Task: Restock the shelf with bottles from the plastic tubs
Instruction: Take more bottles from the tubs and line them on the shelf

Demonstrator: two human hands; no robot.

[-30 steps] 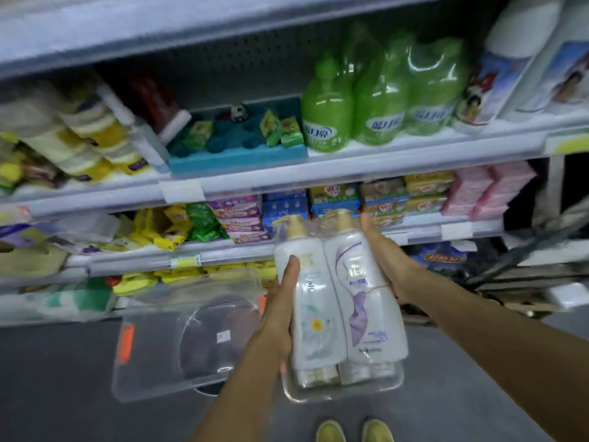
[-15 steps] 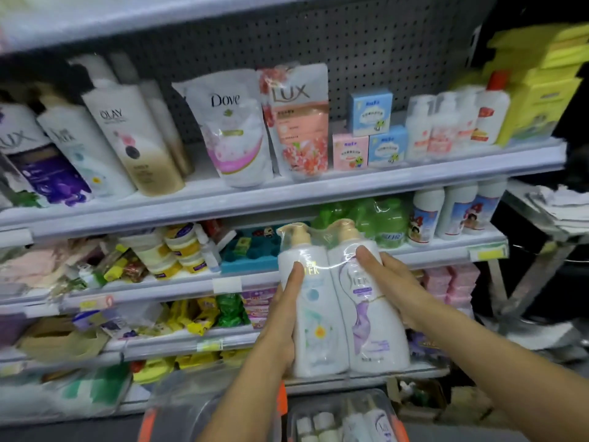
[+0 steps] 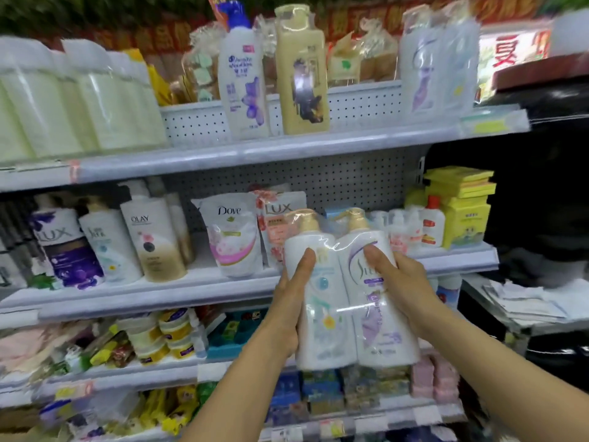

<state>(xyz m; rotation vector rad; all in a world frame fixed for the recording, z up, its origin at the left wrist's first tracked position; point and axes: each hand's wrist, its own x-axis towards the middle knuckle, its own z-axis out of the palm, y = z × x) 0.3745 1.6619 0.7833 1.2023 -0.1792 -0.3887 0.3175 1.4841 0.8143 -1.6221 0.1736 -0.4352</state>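
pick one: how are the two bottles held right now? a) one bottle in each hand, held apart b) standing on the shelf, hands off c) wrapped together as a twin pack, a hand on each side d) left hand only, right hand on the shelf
c: clear film binds the twin pack, and the left hand grips its left side while the right hand grips its right side, in front of the shelves.

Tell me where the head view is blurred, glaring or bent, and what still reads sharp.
Head view: motion smear takes the edges, worst on the pale packs at upper left and the bottom shelves; glare streaks cross the plastic wrap of the twin-pack of bottles; the shelf edge bows from the wide lens. The Dove pouch, Olay bottle and both hands, left and right, read fairly sharp.
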